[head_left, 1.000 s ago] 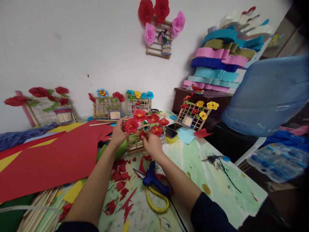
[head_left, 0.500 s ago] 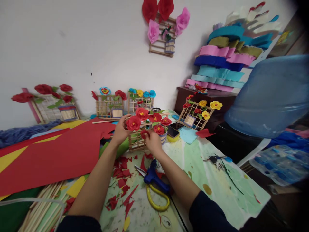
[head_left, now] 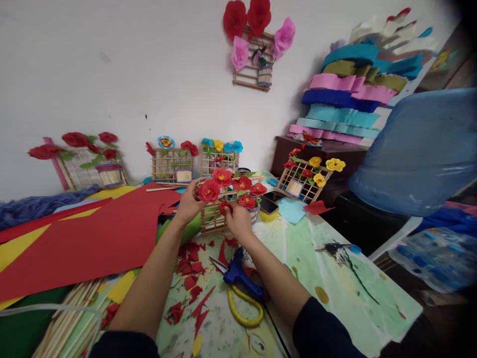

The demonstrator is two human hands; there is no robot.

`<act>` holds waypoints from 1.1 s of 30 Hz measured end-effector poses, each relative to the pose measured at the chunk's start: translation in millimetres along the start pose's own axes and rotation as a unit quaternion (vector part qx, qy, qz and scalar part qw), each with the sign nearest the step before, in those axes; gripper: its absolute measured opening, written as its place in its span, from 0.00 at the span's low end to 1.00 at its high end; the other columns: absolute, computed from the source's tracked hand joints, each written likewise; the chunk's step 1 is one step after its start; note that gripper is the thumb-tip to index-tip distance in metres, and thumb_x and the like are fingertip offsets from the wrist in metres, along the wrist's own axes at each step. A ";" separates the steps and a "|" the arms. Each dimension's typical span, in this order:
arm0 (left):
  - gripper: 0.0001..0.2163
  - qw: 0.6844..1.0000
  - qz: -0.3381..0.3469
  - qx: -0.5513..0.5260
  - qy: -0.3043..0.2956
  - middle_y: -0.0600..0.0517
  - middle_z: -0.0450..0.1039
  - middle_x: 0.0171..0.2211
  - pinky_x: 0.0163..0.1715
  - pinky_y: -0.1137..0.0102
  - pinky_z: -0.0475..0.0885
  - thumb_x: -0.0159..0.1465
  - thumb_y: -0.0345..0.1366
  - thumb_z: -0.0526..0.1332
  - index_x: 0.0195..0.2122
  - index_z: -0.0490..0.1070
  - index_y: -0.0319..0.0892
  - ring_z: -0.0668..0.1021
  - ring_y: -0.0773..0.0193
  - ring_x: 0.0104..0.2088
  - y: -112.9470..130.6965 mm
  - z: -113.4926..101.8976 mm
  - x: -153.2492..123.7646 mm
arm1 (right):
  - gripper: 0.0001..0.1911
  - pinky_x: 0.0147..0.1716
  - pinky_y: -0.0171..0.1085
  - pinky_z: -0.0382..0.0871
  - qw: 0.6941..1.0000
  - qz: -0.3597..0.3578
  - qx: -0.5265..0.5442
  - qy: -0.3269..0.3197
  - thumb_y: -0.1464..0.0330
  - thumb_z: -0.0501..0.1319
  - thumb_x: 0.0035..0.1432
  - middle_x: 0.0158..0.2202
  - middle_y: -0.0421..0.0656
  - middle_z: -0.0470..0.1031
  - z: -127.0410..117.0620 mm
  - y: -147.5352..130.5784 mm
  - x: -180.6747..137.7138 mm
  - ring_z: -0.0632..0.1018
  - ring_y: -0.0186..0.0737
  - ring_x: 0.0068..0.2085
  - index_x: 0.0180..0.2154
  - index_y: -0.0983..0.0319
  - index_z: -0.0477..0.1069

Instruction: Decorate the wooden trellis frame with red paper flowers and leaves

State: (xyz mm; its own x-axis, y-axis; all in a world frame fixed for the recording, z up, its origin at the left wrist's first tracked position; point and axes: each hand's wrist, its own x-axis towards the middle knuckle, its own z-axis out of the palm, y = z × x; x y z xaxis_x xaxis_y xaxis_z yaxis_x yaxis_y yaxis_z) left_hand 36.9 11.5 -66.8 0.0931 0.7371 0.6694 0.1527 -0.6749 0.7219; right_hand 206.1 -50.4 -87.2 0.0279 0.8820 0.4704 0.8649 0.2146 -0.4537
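Table: one worktop under a stained green-and-white cover (head_left: 305,278), its near edge cut off by the bottom of the view.
Sheet: one large red paper sheet (head_left: 97,243) at the left, lying over yellow paper and cropped by the left edge.
Jug: one translucent blue plastic jug (head_left: 413,154), its right end out of view.
Stack: thick coloured paper shapes (head_left: 343,94) piled on a dark cabinet (head_left: 316,161); the top layers blur, so their number is hard to tell.
Other trellises: five flowered wooden lattices; one hangs on the wall (head_left: 251,77), three stand along its foot (head_left: 164,169), one leans by the cabinet (head_left: 311,184).
Trellis in hand: one small wooden lattice (head_left: 211,219), upright above the table between the hands; five open red paper blossoms with yellow centres (head_left: 222,177) show, and the right hand partly covers its stick basket (head_left: 255,215).
Hands: two; the left hand (head_left: 191,201) grips the lattice's left side, some fingertips hidden behind it; the right hand (head_left: 238,221) pinches a sixth, darker red paper flower (head_left: 224,206), mostly covered.
Tools: one blue glue gun (head_left: 240,276), overlapping one pair of yellow-handled scissors (head_left: 244,318).
Phone: one, dark-screened (head_left: 268,205), partly hidden.
Scraps: many torn red paper bits (head_left: 191,282), too jumbled to count.
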 end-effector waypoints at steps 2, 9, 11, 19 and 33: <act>0.30 1.000 0.000 0.000 -0.002 0.46 0.74 0.44 0.35 0.69 0.74 0.48 0.33 0.68 0.53 0.64 0.41 0.78 0.61 0.38 0.1 -0.5 -0.1 | 0.13 0.32 0.34 0.61 1.000 0.003 -0.019 -0.003 0.64 0.51 0.64 0.36 0.46 0.79 -1.9 -0.6 -0.1 0.78 0.43 0.37 0.44 0.60 0.72; 0.28 1.000 0.008 0.007 0.001 0.46 0.74 0.46 0.37 0.68 0.74 0.49 0.34 0.68 0.52 0.63 0.42 0.78 0.59 0.41 1.6 0.3 -0.2 | 0.14 0.33 0.35 0.63 0.998 0.018 -0.055 -0.016 0.62 0.51 0.64 0.35 0.47 0.79 -15.4 -8.6 -4.6 0.79 0.44 0.36 0.44 0.62 0.70; 0.28 1.000 0.014 0.011 0.010 0.46 0.74 0.46 0.38 0.68 0.74 0.49 0.35 0.68 0.52 0.63 0.41 0.78 0.59 0.42 0.3 0.8 0.4 | 0.15 0.35 0.36 0.63 0.999 0.005 -0.053 -0.012 0.62 0.52 0.64 0.36 0.47 0.79 -22.6 -12.7 -9.7 0.78 0.44 0.37 0.48 0.62 0.68; 0.29 0.998 -0.010 -0.051 0.026 0.46 0.74 0.47 0.42 0.66 0.75 0.48 0.33 0.70 0.51 0.64 0.43 0.78 0.58 0.44 -9.5 3.9 2.6 | 0.16 0.38 0.36 0.63 0.991 -0.094 -0.064 -0.075 0.62 0.53 0.63 0.35 0.47 0.78 -57.1 3.1 -54.3 0.76 0.44 0.40 0.48 0.63 0.68; 0.30 0.998 0.009 -0.061 0.021 0.43 0.70 0.52 0.50 0.61 0.70 0.51 0.36 0.68 0.54 0.61 0.40 0.75 0.55 0.51 -28.6 4.1 8.2 | 0.11 0.36 0.33 0.62 0.980 -0.075 -0.091 -0.161 0.66 0.54 0.63 0.32 0.44 0.77 -45.5 56.3 -102.7 0.75 0.39 0.36 0.38 0.61 0.73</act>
State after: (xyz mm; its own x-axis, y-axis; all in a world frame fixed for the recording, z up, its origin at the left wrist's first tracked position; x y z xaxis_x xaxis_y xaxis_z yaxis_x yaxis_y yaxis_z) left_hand 37.3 37.0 -82.7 0.0527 0.7237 0.6881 0.0296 -0.6899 0.7233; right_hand 274.7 -147.9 -126.6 -0.2406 0.9393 0.2445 0.9228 0.2995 -0.2423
